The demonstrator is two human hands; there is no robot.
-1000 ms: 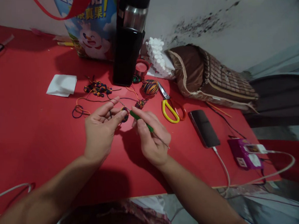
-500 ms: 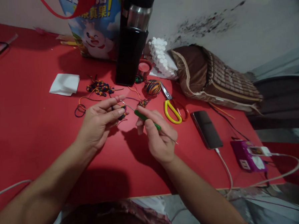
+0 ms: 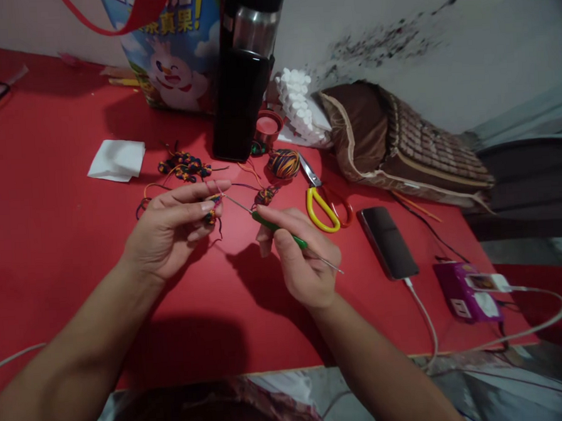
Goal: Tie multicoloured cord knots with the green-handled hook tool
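The left hand (image 3: 169, 226) pinches a small multicoloured knot (image 3: 211, 209) of cord between thumb and fingertips, held just above the red worktop (image 3: 51, 235). The right hand (image 3: 300, 260) has a closed grip on a crochet hook (image 3: 282, 233), fingers wrapped on its green handle, the thin metal shaft pointing toward the knot and reaching it or nearly so; the exact contact is too small to tell.

Taking the black flask (image 3: 241, 80) as landmark: the knot sits in front of it and slightly left, the hook in front and slightly right. A yarn ball (image 3: 283, 162) lies just in front-right of the flask, the yellow scissors (image 3: 319, 202) further right, a phone (image 3: 387, 241) beyond those. A pile of finished knotted pieces (image 3: 184, 166) lies in front-left of the flask, and a white tissue (image 3: 116, 160) well left.

The knot looks light and soft, likely to squash or twist under pressure, so a firm fingertip pinch on its body, clear of the loop being worked, seems best. Loose cord tails hang from it and could snag. The hook looks stiff, light and slim; the green handle is the sensible place to hold, since the bare shaft is probably slippery.
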